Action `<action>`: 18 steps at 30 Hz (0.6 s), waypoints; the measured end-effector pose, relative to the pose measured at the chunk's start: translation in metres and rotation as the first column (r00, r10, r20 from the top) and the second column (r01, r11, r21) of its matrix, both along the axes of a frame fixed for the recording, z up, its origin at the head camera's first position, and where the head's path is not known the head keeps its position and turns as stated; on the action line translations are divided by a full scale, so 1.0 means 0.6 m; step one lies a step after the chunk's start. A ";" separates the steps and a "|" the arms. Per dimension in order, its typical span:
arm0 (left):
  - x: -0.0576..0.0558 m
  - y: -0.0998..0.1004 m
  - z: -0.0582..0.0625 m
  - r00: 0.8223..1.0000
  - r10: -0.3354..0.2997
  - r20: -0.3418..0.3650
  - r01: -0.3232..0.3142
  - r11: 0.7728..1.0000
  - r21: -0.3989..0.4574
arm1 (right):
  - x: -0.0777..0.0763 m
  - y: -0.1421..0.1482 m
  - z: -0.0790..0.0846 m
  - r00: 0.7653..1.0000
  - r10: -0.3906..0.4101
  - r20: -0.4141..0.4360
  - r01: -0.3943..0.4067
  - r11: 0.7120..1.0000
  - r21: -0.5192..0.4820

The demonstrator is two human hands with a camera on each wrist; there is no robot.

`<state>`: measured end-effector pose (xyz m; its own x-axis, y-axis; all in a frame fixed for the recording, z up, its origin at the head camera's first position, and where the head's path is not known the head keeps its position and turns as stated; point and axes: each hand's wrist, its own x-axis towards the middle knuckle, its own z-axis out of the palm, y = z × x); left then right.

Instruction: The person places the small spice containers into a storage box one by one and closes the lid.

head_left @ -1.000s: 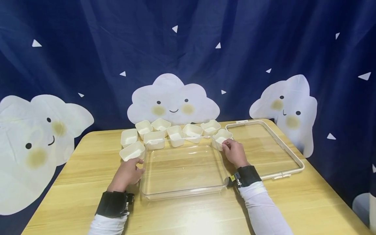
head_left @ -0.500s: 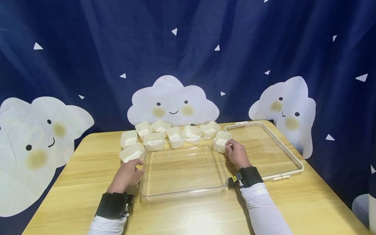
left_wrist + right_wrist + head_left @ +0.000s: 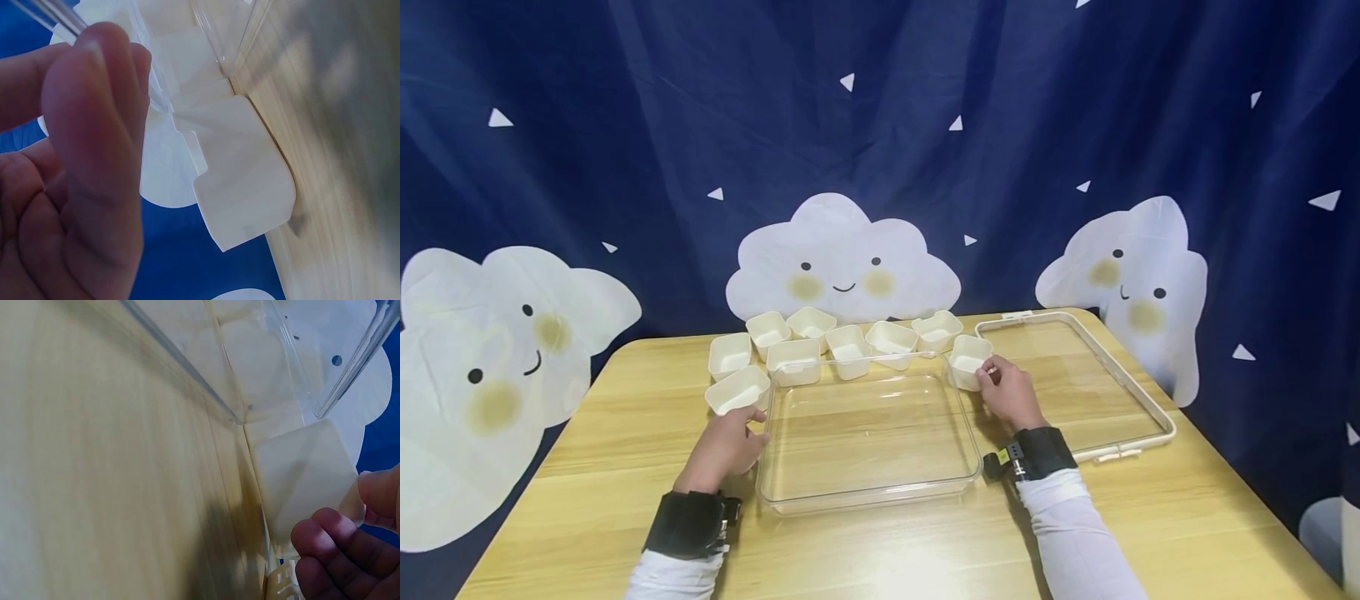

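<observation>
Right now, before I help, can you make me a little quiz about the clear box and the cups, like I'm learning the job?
1. Where does the white-rimmed panel lie?
A) On the table, right of the clear box
B) Inside the clear box
C) On top of the cups

2. True or false: the right hand is inside the clear box.

3. How many cream cups show in the head view?

Key: 1. A. 2. False; it touches a cream cup outside the box. 3. Nine.
</observation>
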<state>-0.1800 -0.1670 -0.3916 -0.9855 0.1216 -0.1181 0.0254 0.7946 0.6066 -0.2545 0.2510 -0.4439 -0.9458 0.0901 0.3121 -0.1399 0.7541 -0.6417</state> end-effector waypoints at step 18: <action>-0.004 -0.002 -0.003 1.000 -0.007 -0.020 0.007 1.000 -0.012 | 0.003 0.006 0.008 1.000 0.000 -0.021 -0.001 1.000 -0.015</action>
<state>-0.1827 -0.1679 -0.3932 -0.9868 0.1274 -0.1002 0.0429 0.8015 0.5965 -0.2528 0.2548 -0.4391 -0.9392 0.0944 0.3302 -0.1536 0.7444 -0.6498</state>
